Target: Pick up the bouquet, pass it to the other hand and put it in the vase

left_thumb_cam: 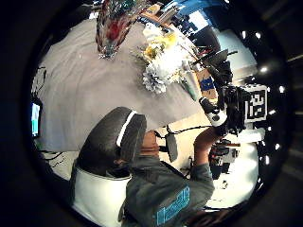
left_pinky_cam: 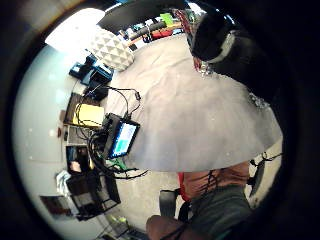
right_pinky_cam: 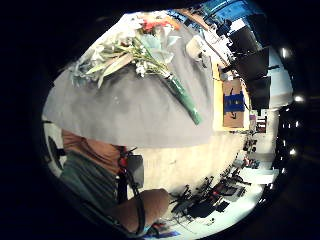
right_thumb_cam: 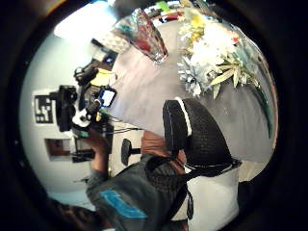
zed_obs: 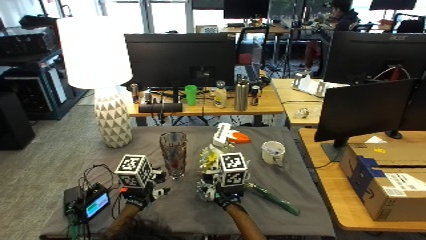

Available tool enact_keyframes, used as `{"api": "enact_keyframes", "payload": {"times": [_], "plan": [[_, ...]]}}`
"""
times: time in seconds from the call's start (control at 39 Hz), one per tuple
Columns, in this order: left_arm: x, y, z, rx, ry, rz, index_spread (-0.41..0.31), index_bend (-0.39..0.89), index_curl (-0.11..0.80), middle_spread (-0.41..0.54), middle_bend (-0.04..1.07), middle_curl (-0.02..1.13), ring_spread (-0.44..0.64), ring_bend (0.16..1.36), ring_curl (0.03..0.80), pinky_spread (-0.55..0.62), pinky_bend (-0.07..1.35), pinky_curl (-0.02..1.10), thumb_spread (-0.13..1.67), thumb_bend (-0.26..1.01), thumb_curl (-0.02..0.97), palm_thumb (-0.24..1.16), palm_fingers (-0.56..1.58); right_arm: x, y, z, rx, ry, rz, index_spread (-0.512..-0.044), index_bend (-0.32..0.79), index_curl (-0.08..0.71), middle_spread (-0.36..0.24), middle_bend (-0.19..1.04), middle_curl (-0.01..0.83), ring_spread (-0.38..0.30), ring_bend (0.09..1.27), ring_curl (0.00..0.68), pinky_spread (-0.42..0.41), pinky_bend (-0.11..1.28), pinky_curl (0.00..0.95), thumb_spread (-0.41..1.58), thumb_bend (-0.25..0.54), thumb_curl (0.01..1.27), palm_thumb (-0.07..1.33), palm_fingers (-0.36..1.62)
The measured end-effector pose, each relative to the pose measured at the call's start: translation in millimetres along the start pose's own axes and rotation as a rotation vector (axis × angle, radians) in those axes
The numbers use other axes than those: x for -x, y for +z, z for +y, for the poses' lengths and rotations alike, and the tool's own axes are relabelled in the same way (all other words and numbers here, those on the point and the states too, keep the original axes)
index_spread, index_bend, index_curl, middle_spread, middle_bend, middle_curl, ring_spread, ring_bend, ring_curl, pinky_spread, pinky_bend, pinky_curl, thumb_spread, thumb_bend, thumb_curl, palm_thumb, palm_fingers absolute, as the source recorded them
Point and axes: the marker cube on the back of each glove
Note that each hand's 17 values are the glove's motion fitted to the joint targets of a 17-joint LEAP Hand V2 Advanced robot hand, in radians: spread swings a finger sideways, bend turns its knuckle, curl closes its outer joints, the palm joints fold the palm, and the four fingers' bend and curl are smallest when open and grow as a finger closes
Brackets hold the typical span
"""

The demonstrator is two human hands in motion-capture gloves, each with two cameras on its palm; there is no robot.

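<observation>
Grey cloth covers the table (zed_obs: pixel 186 212), and on it the bouquet (zed_obs: pixel 214 165) lies flat, right of centre: white and yellow blooms with an orange one at the far end, and a green-wrapped stem (zed_obs: pixel 269 199) running toward the near right corner. In the right little finger side palm view the same bouquet (right_pinky_cam: pixel 135 52) rests on the cloth with its stem end (right_pinky_cam: pixel 187 107) near the table's edge.

Over the near end of the flowers hovers the right hand (zed_obs: pixel 225 196), above the blooms; no view shows its fingers round the stems, and I cannot tell from the outside view how far they are spread. In the right thumb side palm view a black-gloved finger sits curved beside the blooms (right_thumb_cam: pixel 207 53) with nothing in it.

Left of the bouquet stands the glass vase (zed_obs: pixel 173 154), upright, patterned in dark red and green, apart from the flowers. Near it and to its left is the left hand (zed_obs: pixel 141 196), above the cloth and holding nothing; its fingers hang loosely curled.

Farther right a white mug (zed_obs: pixel 272 152) sits on the table. At the near left corner lies a small screen device (zed_obs: pixel 92 204) with cables. Off the far left corner stands a white lamp (zed_obs: pixel 106 75).
</observation>
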Motion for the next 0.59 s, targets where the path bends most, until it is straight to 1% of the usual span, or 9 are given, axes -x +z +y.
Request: {"api": "enact_keyframes", "payload": {"times": [0.03, 0.1, 0.23, 0.33, 0.41, 0.49, 0.59], "plan": [[-0.1, -0.2, -0.1, -0.002, 0.001, 0.000, -0.021, 0.10, 0.028, 0.020, 0.25, 0.07, 0.06, 0.49, 0.103, 0.15, 0.37, 0.08, 0.41, 0.10, 0.048, 0.18, 0.59, 0.2, -0.6, 0.3, -0.001, 0.001, 0.000, -0.161, 0.15, 0.039, 0.034, 0.27, 0.071, 0.074, 0.25, 0.043, 0.140, 0.39, 0.087, 0.44, 0.245, 0.07, 0.37, 0.40], [-0.8, -1.0, 0.0, -0.008, 0.006, 0.001, -0.030, 0.10, 0.057, 0.027, 0.25, 0.13, 0.08, 0.54, 0.177, 0.20, 0.39, 0.15, 0.59, 0.09, 0.071, 0.20, 0.55, -1.5, 0.7, -1.0, -0.002, 0.001, 0.006, -0.218, 0.15, 0.085, 0.047, 0.28, 0.111, 0.103, 0.26, 0.086, 0.192, 0.42, 0.145, 0.66, 0.269, 0.10, 0.41, 0.37], [-1.5, -1.1, 1.1, -0.009, 0.007, 0.005, -0.038, 0.11, 0.092, 0.034, 0.25, 0.20, 0.10, 0.57, 0.233, 0.26, 0.41, 0.20, 0.79, 0.07, 0.105, 0.21, 0.51, -3.4, 0.6, 1.7, 0.013, 0.002, 0.006, -0.273, 0.14, 0.129, 0.059, 0.29, 0.161, 0.135, 0.28, 0.126, 0.243, 0.43, 0.198, 0.91, 0.270, 0.14, 0.44, 0.34], [-2.3, -2.0, 3.1, -0.015, 0.009, 0.007, -0.042, 0.12, 0.114, 0.037, 0.25, 0.23, 0.11, 0.58, 0.253, 0.29, 0.41, 0.23, 0.88, 0.05, 0.130, 0.22, 0.50, -4.5, -6.9, 10.0, 0.026, 0.020, 0.002, -0.296, 0.14, 0.150, 0.064, 0.29, 0.192, 0.151, 0.28, 0.146, 0.266, 0.44, 0.224, 1.03, 0.258, 0.16, 0.45, 0.33], [-1.1, 0.0, 3.9, -0.011, 0.001, 0.007, -0.043, 0.12, 0.129, 0.037, 0.24, 0.24, 0.12, 0.59, 0.263, 0.30, 0.41, 0.24, 0.92, 0.03, 0.146, 0.22, 0.49, -12.8, -2.7, 7.9, 0.029, 0.020, -0.001, -0.307, 0.14, 0.163, 0.067, 0.29, 0.211, 0.161, 0.28, 0.158, 0.277, 0.44, 0.239, 1.10, 0.246, 0.17, 0.45, 0.32], [0.5, 3.4, 2.5, -0.016, -0.001, 0.010, -0.044, 0.12, 0.141, 0.037, 0.24, 0.26, 0.12, 0.59, 0.271, 0.31, 0.41, 0.26, 0.96, 0.02, 0.162, 0.23, 0.48, -37.9, 1.9, 10.1, 0.026, 0.044, 0.006, -0.314, 0.14, 0.175, 0.068, 0.29, 0.228, 0.165, 0.28, 0.170, 0.285, 0.44, 0.253, 1.14, 0.232, 0.19, 0.45, 0.31], [1.2, 6.4, 0.9, -0.024, 0.003, 0.016, -0.045, 0.12, 0.156, 0.037, 0.24, 0.28, 0.12, 0.60, 0.279, 0.31, 0.41, 0.27, 0.99, -0.01, 0.180, 0.24, 0.48, -79.5, 7.6, 12.8, -0.016, 0.091, 0.002, -0.324, 0.12, 0.181, 0.070, 0.29, 0.248, 0.173, 0.30, 0.185, 0.292, 0.45, 0.272, 1.18, 0.213, 0.20, 0.46, 0.28]]}}
